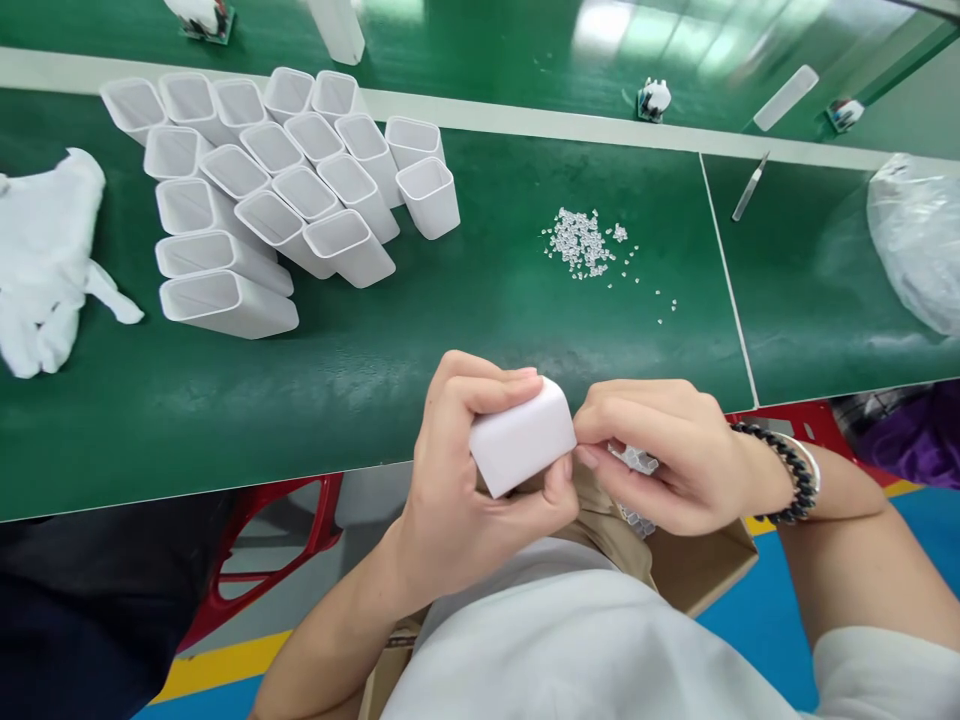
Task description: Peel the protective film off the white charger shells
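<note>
My left hand is wrapped round a white plastic housing, held tilted in front of the table edge. Its fingers lie on top and the thumb is beneath. My right hand is closed in a pinch, fingertips touching the right end of the housing; whatever is between them is hidden. Under the right hand, small clear pieces show in an open cardboard box on my lap. Beyond my hands, a scattered pile of tiny clear pieces lies on the green table.
Several hollow white housings stand or lean together at the left, beside white gloves. At the right are a knife-like tool and a clear plastic bag. Small circuit assemblies sit at the back. A red stool is below.
</note>
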`<state>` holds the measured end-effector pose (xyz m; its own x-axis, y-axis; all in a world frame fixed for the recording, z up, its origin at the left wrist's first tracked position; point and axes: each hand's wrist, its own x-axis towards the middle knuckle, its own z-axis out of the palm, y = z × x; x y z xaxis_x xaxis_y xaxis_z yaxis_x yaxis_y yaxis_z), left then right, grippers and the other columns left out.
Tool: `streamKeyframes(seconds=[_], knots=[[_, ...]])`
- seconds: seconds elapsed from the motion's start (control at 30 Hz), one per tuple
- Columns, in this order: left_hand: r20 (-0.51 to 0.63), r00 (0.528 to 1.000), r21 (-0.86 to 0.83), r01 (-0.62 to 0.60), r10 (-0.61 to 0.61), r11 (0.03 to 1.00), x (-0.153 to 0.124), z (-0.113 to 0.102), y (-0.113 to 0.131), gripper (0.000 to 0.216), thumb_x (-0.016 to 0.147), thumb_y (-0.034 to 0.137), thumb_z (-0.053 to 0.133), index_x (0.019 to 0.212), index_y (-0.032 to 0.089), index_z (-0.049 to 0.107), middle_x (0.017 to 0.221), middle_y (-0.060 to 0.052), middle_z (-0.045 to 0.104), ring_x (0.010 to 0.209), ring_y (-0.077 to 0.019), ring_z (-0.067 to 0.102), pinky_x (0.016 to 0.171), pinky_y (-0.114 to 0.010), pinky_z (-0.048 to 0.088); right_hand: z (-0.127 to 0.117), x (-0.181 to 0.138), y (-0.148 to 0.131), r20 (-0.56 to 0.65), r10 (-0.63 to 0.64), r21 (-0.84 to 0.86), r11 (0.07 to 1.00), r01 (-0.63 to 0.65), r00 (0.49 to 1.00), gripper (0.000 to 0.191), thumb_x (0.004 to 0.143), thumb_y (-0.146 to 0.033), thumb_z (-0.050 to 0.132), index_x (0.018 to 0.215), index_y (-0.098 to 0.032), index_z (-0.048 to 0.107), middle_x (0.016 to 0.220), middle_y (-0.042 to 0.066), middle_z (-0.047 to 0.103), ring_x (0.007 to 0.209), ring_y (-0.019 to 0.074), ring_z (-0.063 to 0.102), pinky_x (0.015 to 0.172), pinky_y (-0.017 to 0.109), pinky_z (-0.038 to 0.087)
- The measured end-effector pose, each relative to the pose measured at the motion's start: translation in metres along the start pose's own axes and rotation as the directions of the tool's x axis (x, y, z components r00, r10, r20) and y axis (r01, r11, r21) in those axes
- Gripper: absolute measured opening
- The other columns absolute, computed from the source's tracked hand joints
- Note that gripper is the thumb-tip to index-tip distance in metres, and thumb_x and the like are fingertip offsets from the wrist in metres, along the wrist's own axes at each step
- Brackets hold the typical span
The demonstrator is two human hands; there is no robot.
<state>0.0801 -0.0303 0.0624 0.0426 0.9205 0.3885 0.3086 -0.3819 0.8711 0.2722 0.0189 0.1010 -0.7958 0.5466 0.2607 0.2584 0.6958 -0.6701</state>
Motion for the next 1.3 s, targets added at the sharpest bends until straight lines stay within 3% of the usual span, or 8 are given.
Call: streamKeyframes(seconds=[0.33, 0.63, 0.87, 0.97, 1.1, 1.2, 1.3], knots=[[0.046, 0.998, 0.02, -0.046, 0.045, 0.999, 0.0, -0.005, 0.003, 0.046, 0.074, 0.007, 0.073, 0.116, 0.02, 0.057, 0.102, -0.005, 0.057, 0.088, -0.015, 0.059, 0.073, -0.029, 0.054, -0.001, -0.007, -0.002, 0.027, 0.02, 0.084, 0.996, -0.022, 0.999, 0.015, 0.098, -0.007, 0.044, 0.095, -0.02, 0.05, 0.071, 0.0, 0.055, 0.062, 0.0119, 0.045, 0.057, 0.024, 0.04], [-0.017, 0.998, 0.039, -0.066, 0.067, 0.997, -0.002, 0.0, 0.005, 0.047, 0.069, 0.006, 0.074, 0.112, 0.017, 0.057, 0.101, -0.005, 0.057, 0.089, -0.0153, 0.059, 0.077, -0.029, 0.054, 0.004, -0.008, -0.005, -0.02, 0.04, 0.046, 0.998, -0.039, 0.999, 0.015, 0.095, -0.007, 0.044, 0.091, -0.021, 0.046, 0.069, -0.001, 0.05, 0.06, 0.0118, 0.041, 0.055, 0.024, 0.037], [-0.019, 0.998, 0.013, -0.053, 0.053, 0.999, -0.002, 0.002, -0.004, 0.046, 0.068, 0.005, 0.074, 0.109, 0.018, 0.058, 0.098, -0.003, 0.055, 0.087, -0.0136, 0.056, 0.074, -0.027, 0.053, 0.008, -0.007, 0.004, 0.012, 0.026, 0.035, 0.999, -0.026, 1.0, 0.015, 0.094, -0.006, 0.046, 0.088, -0.02, 0.047, 0.07, -0.001, 0.051, 0.061, 0.0108, 0.04, 0.056, 0.023, 0.036], [-0.018, 1.0, -0.039, 0.005, -0.006, 0.999, -0.004, 0.008, -0.015, 0.046, 0.07, 0.006, 0.074, 0.111, 0.018, 0.056, 0.101, -0.003, 0.053, 0.089, -0.0122, 0.055, 0.074, -0.024, 0.051, 0.015, -0.005, 0.014, -0.026, 0.09, 0.101, 0.991, -0.087, 0.996, 0.018, 0.091, -0.005, 0.051, 0.082, -0.02, 0.046, 0.066, -0.004, 0.046, 0.058, 0.0082, 0.037, 0.054, 0.021, 0.033], [0.061, 0.981, -0.133, 0.192, -0.186, 0.972, -0.003, 0.009, -0.025, 0.04, 0.076, 0.011, 0.075, 0.109, 0.02, 0.055, 0.101, -0.001, 0.052, 0.084, -0.0088, 0.056, 0.065, -0.017, 0.049, 0.023, -0.003, 0.03, -0.007, 0.17, 0.275, 0.948, -0.162, 0.985, 0.017, 0.093, -0.01, 0.052, 0.08, -0.019, 0.047, 0.064, -0.006, 0.047, 0.055, 0.0059, 0.036, 0.052, 0.018, 0.032], [0.111, 0.952, -0.2, 0.301, -0.283, 0.933, 0.0, 0.004, -0.023, 0.033, 0.081, 0.017, 0.075, 0.107, 0.021, 0.055, 0.095, 0.002, 0.054, 0.072, -0.0055, 0.056, 0.055, -0.014, 0.045, 0.022, -0.002, 0.035, 0.055, 0.163, 0.35, 0.921, -0.172, 0.985, 0.016, 0.1, -0.019, 0.049, 0.084, -0.018, 0.049, 0.069, -0.004, 0.052, 0.059, 0.0066, 0.042, 0.055, 0.018, 0.037], [0.052, 0.941, -0.187, 0.338, -0.334, 0.923, 0.003, 0.001, -0.019, 0.026, 0.082, 0.018, 0.074, 0.101, 0.02, 0.057, 0.089, 0.003, 0.055, 0.066, -0.0044, 0.055, 0.053, -0.013, 0.044, 0.02, 0.0, 0.033, 0.019, 0.123, 0.318, 0.94, -0.123, 0.992, 0.004, 0.097, -0.018, 0.051, 0.094, -0.018, 0.051, 0.078, -0.001, 0.058, 0.065, 0.0086, 0.05, 0.06, 0.02, 0.045]])
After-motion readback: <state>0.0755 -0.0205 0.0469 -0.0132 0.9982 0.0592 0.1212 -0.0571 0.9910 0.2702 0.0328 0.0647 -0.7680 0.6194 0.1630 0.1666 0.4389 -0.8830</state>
